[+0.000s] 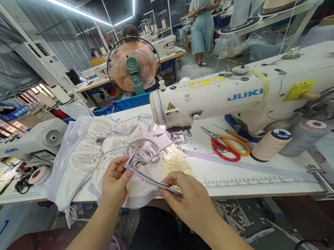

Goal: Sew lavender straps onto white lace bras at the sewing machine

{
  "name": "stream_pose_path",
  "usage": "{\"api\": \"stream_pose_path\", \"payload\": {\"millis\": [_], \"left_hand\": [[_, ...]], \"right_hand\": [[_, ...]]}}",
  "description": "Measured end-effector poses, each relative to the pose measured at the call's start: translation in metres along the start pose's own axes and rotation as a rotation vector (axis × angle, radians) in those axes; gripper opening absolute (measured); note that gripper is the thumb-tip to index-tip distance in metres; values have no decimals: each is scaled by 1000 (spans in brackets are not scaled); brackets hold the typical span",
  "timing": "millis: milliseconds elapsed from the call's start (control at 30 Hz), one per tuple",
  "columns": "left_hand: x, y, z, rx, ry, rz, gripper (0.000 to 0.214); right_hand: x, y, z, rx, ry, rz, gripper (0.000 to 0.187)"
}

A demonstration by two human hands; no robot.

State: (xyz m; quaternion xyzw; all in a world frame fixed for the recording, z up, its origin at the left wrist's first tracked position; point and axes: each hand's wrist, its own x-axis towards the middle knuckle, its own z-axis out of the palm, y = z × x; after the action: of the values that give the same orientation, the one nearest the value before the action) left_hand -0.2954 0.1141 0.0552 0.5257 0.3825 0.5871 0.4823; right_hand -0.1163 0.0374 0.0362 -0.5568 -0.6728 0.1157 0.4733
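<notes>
Lilac strap (145, 178), pinched by the left hand (116, 179) and the right hand (189, 196), could snag if pulled, because loose loops (142, 154) lie bunched just beside it.

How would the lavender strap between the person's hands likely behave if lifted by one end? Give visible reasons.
The strap would probably droop: similar bands behind it curl into loose loops. It looks light for its length, being thin and narrow, pinched between the left hand and right hand.
</notes>
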Motion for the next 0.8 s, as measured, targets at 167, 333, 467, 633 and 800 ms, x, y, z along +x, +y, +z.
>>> {"api": "stream_pose_path", "payload": {"millis": [167, 333, 467, 633, 800], "left_hand": [[1, 5, 2, -32, -56, -39, 46], [2, 7, 4, 4, -72, -29, 45], [3, 6, 5, 26, -68, 2, 42], [3, 8, 5, 49, -67, 41, 35], [8, 10, 6, 55, -38, 6, 29]], "right_hand": [[2, 3, 1, 20, 22, -127, 11], [3, 5, 1, 47, -1, -111, 14], [4, 8, 2, 74, -41, -57, 14], [7, 9, 2, 104, -71, -45, 15], [15, 6, -1, 207, -221, 58, 13]]}}
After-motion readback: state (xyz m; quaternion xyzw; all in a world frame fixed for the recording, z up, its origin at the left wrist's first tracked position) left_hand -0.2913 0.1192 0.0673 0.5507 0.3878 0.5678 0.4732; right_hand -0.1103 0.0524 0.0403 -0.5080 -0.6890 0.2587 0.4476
